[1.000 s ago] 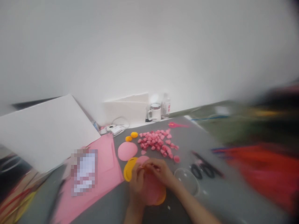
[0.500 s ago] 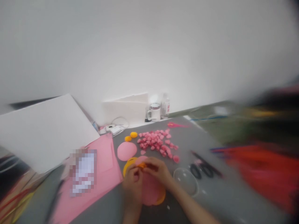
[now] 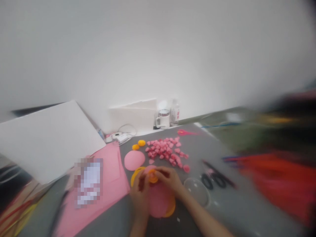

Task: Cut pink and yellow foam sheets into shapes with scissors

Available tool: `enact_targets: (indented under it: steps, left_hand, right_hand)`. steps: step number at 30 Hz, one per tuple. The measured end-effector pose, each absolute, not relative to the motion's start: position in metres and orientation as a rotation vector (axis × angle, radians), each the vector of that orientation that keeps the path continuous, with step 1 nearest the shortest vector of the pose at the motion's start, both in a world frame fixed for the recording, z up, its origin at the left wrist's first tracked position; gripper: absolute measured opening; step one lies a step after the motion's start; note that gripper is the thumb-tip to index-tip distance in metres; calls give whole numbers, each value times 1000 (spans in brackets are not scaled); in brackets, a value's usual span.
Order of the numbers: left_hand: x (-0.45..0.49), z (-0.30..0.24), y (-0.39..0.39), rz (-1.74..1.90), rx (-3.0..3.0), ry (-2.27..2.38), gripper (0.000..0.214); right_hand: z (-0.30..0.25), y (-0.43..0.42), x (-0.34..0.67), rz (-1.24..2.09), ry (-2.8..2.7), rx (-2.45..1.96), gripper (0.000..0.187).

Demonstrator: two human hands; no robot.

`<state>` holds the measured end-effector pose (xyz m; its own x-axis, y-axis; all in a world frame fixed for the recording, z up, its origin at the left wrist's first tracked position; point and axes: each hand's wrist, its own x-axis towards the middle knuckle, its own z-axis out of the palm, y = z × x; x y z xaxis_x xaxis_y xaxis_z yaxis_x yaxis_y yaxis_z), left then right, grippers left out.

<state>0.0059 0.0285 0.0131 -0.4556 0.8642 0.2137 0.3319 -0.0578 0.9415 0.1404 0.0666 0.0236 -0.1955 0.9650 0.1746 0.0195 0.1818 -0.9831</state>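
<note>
Both my left hand (image 3: 140,187) and my right hand (image 3: 170,180) are closed around a small orange rolled paper piece (image 3: 153,176), their fingertips meeting on it. Under the hands lie a pink paper disc (image 3: 159,202) and a yellow-orange disc (image 3: 171,207) that shows at its edge. Another yellow disc (image 3: 135,173) peeks out behind my left hand. Beyond them rest a lone pink disc (image 3: 134,160) and two small orange rolls (image 3: 138,144). A heap of small pink paper pieces (image 3: 164,149) spreads just past my fingertips.
Pink paper sheets (image 3: 108,164) lie at the left beside a large white board (image 3: 49,141). Black-handled scissors (image 3: 213,181), a pencil (image 3: 219,172) and a clear round lid (image 3: 197,192) are on the right. A white mug (image 3: 163,119) and a bottle (image 3: 175,112) stand at the back.
The orange piece has been turned between my fingers, and its round coiled face now shows. My hands have shifted only slightly; the things on the table stay put.
</note>
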Motion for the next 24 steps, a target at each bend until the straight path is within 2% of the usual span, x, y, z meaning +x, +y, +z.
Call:
enact_targets:
  steps: [8, 24]
  left_hand:
    - [1, 13, 34, 1376, 1097, 1591, 37]
    - [-3, 11, 37, 1397, 929, 1478, 34]
  right_hand:
    - [20, 69, 140, 1274, -1364, -1038, 31]
    - [24, 70, 146, 1449, -1349, -992, 37]
